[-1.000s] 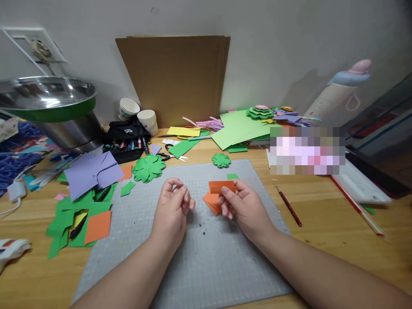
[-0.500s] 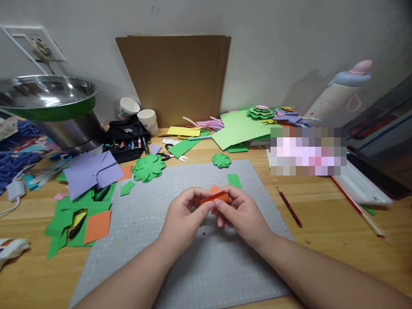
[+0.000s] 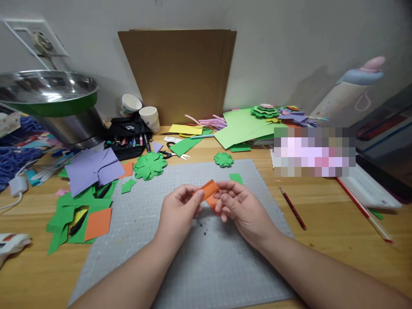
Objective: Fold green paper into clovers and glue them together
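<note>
A small folded orange paper piece [image 3: 209,192] is held between both hands above the grey cutting mat [image 3: 180,266]. My left hand [image 3: 178,212] pinches its left end with thumb and forefinger. My right hand [image 3: 240,210] grips its right end, fingers curled round it. A small green paper rectangle [image 3: 236,177] lies on the mat just beyond my right hand. A small green paper flower [image 3: 223,159] sits at the mat's far edge.
Green, purple and orange paper scraps [image 3: 86,201] litter the desk at left, near a larger green flower [image 3: 149,165] and scissors [image 3: 172,154]. A red pencil [image 3: 292,208] lies right of the mat. Cardboard sheets [image 3: 177,73], paper cups [image 3: 141,113] and a steel bowl [image 3: 48,92] stand at the back.
My left hand came across and took hold of the orange piece with my right hand. The piece rose off the mat and now tilts up to the right.
</note>
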A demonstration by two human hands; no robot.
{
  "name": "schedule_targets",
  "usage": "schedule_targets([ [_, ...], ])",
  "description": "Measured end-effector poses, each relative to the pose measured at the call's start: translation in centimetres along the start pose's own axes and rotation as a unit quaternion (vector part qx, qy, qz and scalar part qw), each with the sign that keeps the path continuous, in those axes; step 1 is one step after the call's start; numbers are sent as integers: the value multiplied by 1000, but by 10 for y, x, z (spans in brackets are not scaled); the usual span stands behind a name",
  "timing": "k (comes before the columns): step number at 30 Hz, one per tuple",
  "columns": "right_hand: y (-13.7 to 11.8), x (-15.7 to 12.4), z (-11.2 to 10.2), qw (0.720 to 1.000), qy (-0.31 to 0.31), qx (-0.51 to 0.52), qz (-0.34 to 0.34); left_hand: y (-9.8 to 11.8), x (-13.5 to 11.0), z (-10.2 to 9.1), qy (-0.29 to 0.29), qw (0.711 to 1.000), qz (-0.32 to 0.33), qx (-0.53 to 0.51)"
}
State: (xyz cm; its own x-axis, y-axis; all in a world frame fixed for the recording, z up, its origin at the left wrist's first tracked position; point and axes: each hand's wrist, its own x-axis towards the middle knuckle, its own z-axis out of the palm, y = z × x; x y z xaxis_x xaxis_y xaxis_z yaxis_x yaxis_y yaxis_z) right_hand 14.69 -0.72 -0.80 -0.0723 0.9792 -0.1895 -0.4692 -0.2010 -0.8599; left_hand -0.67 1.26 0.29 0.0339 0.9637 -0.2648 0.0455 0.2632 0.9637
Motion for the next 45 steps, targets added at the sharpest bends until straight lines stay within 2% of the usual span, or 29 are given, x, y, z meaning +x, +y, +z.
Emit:
schedule_targets([
  [2,-1,-1,0,1000,2,-2,4,-1,5,-6,44,996,20,78],
  [4,-2,-2,-1,1000,-18,-3,25,-2,11,-12,51,976,51,207],
  [6,-3,-3,0,998,-44,5,51,-1,14,-16,56,931,121,339],
  [8,-3,-4,1,995,-63,23,75,1,12,-17,88,887,216,399],
  [10,-3,-5,3,992,-75,38,94,4,5,-15,96,874,305,365],
  [12,-2,-6,4,990,-89,40,102,6,-3,-12,33,885,362,289],
  [15,2,-9,6,989,-103,26,100,5,-13,-6,-46,899,380,212],
  [19,5,-12,8,989,-101,4,108,2,-14,-4,-55,906,384,170],
  [26,4,-13,8,988,-112,-23,106,4,-18,-7,-58,860,442,248],
  [33,3,-15,8,992,-81,-77,64,5,-18,-7,4,897,400,190],
  [36,2,-17,9,991,-63,-111,29,4,-17,-4,-25,908,379,176],
  [40,3,-21,10,987,-39,-158,-4,1,-20,0,-77,945,291,124],
  [45,7,-26,11,976,-24,-211,-40,1,-25,1,-96,967,217,98],
])
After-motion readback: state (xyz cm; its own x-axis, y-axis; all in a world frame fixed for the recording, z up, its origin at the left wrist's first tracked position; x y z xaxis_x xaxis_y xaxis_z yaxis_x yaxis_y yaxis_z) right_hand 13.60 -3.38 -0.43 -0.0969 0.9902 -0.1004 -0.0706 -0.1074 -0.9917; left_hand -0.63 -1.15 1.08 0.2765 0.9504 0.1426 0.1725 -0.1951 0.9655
